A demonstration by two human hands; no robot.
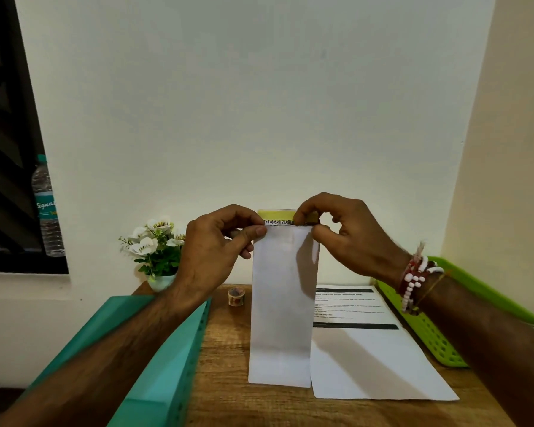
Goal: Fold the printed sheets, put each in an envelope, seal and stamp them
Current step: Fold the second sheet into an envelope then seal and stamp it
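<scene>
Above surface [228, 380], we hold envelope [282, 303] upright: left grip [216, 245], right grip [349, 238] pinching top corners, sheet [276, 221] poking out. Light, floppy, creases easily; hold edges.

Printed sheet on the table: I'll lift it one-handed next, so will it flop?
Probably: the printed sheet looks thin and unfolded, so it should droop. Lying flat on the wooden table, it would likely slide when pushed.

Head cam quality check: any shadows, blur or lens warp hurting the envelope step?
Head view: soft lighting, no glare; the upright white paper envelope throws a shadow rightward onto the flat printed sheet; that sheet's small text is too blurred to read; wide-angle warp tilts the dark window frame at left.
</scene>
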